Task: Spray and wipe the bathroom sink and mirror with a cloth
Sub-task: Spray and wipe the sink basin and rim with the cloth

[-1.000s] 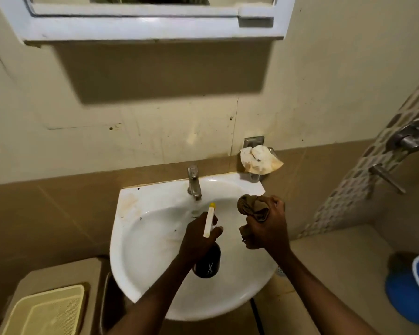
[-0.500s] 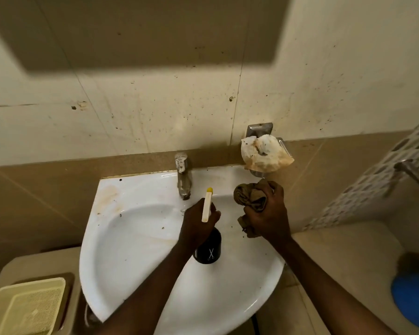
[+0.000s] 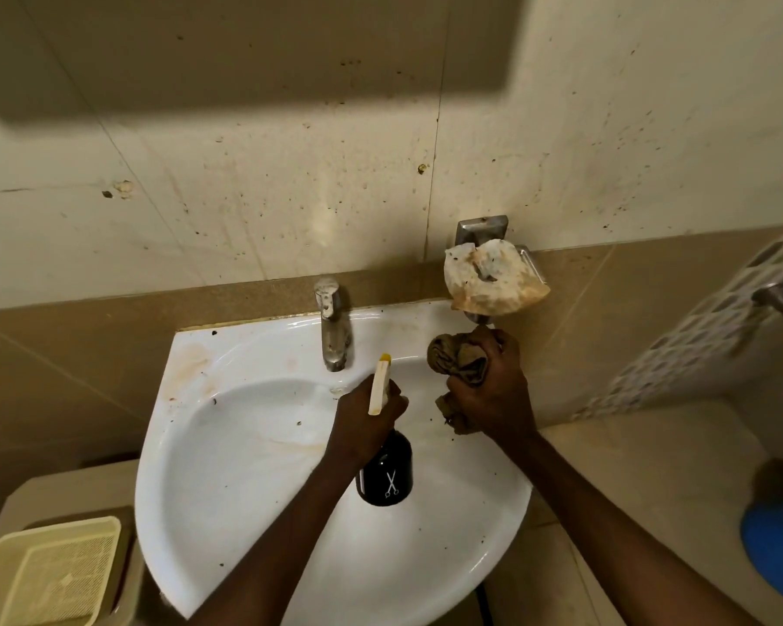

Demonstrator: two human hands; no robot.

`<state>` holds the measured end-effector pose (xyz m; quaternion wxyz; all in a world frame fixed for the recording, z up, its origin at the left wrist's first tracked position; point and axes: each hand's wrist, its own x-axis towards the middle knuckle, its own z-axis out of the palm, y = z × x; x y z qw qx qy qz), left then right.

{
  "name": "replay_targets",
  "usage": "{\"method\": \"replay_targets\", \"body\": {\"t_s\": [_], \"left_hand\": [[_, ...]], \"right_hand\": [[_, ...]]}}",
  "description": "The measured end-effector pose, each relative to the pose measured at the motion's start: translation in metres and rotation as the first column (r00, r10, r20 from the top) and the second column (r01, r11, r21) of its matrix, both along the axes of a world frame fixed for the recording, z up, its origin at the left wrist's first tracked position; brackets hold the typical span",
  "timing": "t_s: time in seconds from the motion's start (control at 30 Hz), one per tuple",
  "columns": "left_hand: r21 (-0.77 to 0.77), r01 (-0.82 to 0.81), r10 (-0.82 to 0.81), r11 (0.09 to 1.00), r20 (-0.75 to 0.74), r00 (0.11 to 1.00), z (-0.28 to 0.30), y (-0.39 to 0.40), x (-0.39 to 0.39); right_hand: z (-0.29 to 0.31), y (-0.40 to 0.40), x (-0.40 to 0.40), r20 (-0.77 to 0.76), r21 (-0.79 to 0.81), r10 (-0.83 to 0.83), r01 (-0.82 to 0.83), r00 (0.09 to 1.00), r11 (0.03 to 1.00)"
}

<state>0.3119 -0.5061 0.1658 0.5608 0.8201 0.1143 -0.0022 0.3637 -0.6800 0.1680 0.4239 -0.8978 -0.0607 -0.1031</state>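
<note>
A: Head view: your left hand [image 3: 366, 420] is wrapped around the black spray bottle [image 3: 385, 472] over the white sink [image 3: 227, 445], nozzle toward the tap [image 3: 333, 327].

B: Your right hand [image 3: 487, 390] clenches the brown cloth [image 3: 455, 356]. Risk?

A: Spray may hit the wall, not the basin; the mirror is out of view.

Two bare forearms, no sleeves in view, left hand [image 3: 367, 417] and right hand [image 3: 489, 395] bare, no gloves, no watch

Black spray bottle [image 3: 385, 472], bunched brown cloth [image 3: 457, 361] above stained sink [image 3: 227, 445].
</note>
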Motion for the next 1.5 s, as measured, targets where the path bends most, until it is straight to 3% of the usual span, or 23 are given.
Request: {"method": "replay_targets", "body": {"t_s": [0.1,0.17,0.27,0.33,0.4,0.47,0.53,0.73,0.9,1.03,1.17,1.27,1.33,1.43,1.5], "left_hand": [[-0.007,0.008,-0.008,1.0,0.015,1.0,0.001,0.005,-0.007],[-0.041,0.012,-0.011,0.999,0.022,1.0,0.002,0.008,-0.012],[-0.041,-0.001,0.002,0.999,0.033,0.999,0.001,0.014,-0.018],[-0.022,-0.019,0.019,1.0,0.028,0.999,-0.003,0.018,-0.017],[-0.007,-0.03,0.03,1.0,0.016,0.999,-0.008,0.021,-0.012],[0.013,-0.03,0.03,0.999,0.002,1.0,-0.011,0.022,-0.007],[0.049,-0.011,0.011,0.999,0.006,1.0,-0.013,0.021,-0.007],[0.041,-0.12,0.12,0.992,0.019,0.993,-0.006,0.016,0.0],[0.003,-0.149,0.149,0.989,-0.021,0.989,-0.001,0.017,0.01],[0.019,-0.109,0.11,0.994,-0.037,0.993,-0.003,0.013,0.006],[-0.039,-0.059,0.056,0.997,-0.086,0.995,-0.005,0.021,0.005],[-0.003,-0.037,0.036,0.999,-0.085,0.996,-0.008,0.026,0.005],[0.004,-0.034,0.034,0.999,-0.082,0.996,-0.01,0.028,0.006],[0.018,0.003,-0.002,1.0,-0.082,0.997,-0.009,0.03,0.01],[0.01,-0.002,0.003,1.0,-0.072,0.997,-0.01,0.03,0.013]], "right_hand": [[-0.006,0.022,0.019,0.064,-0.04,0.111,-0.109,0.992,0.993],[-0.01,0.042,0.038,0.084,-0.183,0.186,-0.168,0.979,0.969],[-0.015,0.079,0.061,0.061,-0.37,0.127,-0.096,0.99,0.924],[-0.015,0.095,0.071,0.048,-0.402,0.07,-0.045,0.996,0.915],[-0.014,0.095,0.08,0.036,-0.49,0.227,-0.18,0.973,0.853],[-0.009,0.076,0.086,-0.015,-0.548,0.482,-0.41,0.876,0.729],[-0.011,0.051,0.084,-0.054,-0.53,0.564,-0.503,0.824,0.683],[-0.026,0.012,0.064,0.036,-0.493,0.374,-0.309,0.927,0.813],[-0.023,0.024,0.064,0.075,-0.468,0.34,-0.268,0.938,0.842],[-0.024,0.062,0.076,-0.014,-0.505,0.219,-0.196,0.976,0.841],[-0.017,0.101,0.091,-0.027,-0.559,0.452,-0.388,0.892,0.732],[-0.026,0.06,0.092,-0.055,-0.575,0.586,-0.505,0.808,0.643],[-0.036,0.03,0.091,-0.003,-0.556,0.546,-0.456,0.838,0.695],[-0.036,0.038,0.098,0.054,-0.529,0.308,-0.234,0.95,0.816],[-0.03,0.059,0.102,0.067,-0.538,0.306,-0.224,0.95,0.813]]}}
